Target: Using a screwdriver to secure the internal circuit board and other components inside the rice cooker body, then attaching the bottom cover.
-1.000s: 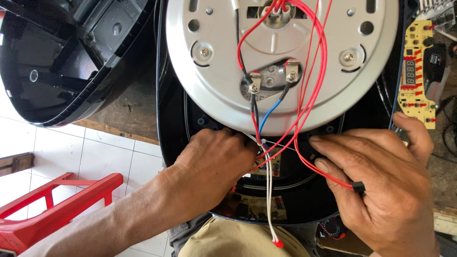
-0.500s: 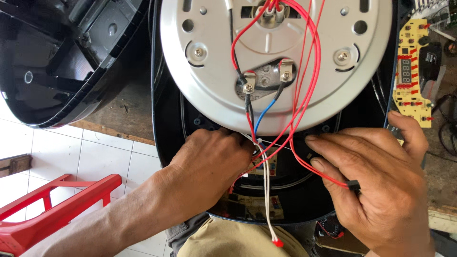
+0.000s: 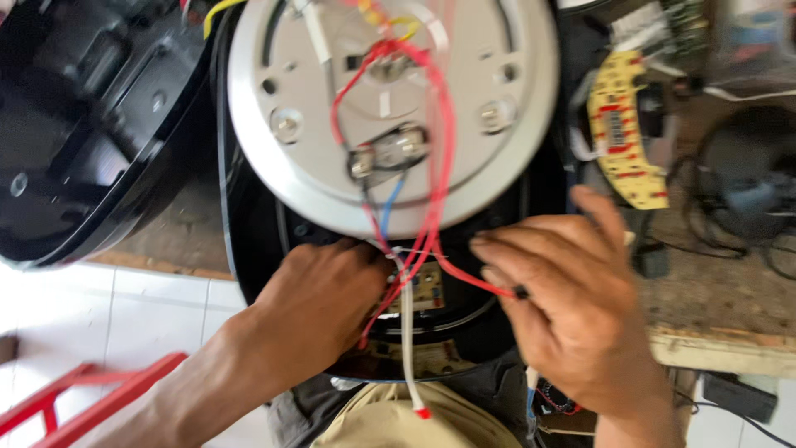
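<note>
Worn wooden tabletop [image 3: 713, 290], round grey metal plate [image 3: 390, 108] now lower-left, left hand [image 3: 319, 299] fingers hidden among red wires [image 3: 435, 149], grip unclear, right hand [image 3: 572, 307] pinching one.

A pale grey round metal plate [image 3: 332, 166] is crossed by red wires [image 3: 439, 124], with one blue wire [image 3: 390, 203] and a white cable [image 3: 406, 332]. The glossy plastic housing [image 3: 75, 141] is black; the circuit board [image 3: 622, 133] is yellow with red marks.
</note>
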